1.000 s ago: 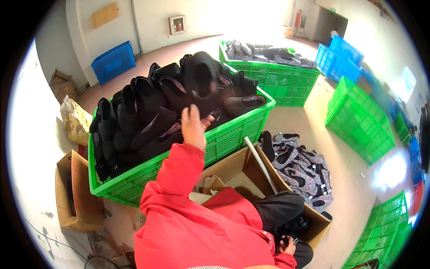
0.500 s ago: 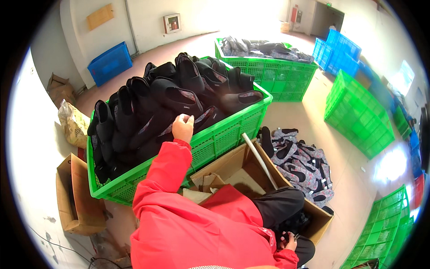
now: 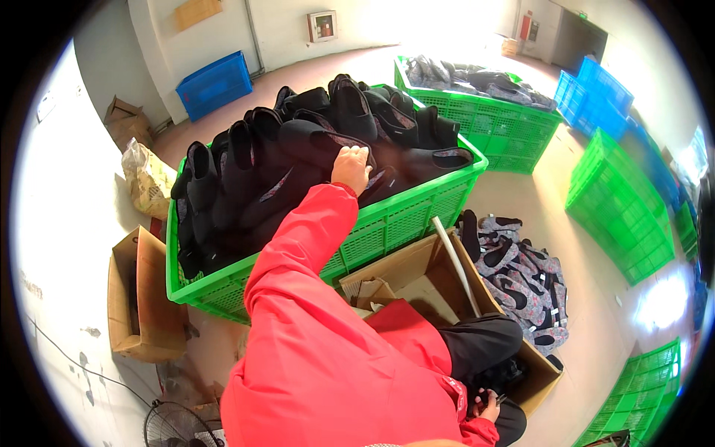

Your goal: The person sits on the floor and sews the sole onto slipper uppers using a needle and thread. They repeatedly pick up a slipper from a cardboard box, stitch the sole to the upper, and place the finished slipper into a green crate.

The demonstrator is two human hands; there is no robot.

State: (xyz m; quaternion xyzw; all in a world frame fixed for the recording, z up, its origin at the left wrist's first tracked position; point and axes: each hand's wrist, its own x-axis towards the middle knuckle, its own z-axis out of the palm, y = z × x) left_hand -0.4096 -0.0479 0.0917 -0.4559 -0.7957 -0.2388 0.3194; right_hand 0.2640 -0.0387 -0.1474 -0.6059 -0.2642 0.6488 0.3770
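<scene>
In a green plastic crate before me lies a heap of black slip-on shoes, some with patterned linings showing. My left hand reaches over the near side, its fingers closed on the opening edge of one black slip-on shoe on top of the heap. Low at the right, by my dark trouser leg, my right hand is closed round something small and dark, too small to name.
An open cardboard box with a pale pole stands by my legs. Beyond it lies a floor pile of grey patterned shoe pieces. Another filled green crate, stacked crates, a second carton and a fan are around.
My left hand has moved forward from above the crate's near edge and taken hold of a black shoe. The view has shifted left. My right hand stays low.
</scene>
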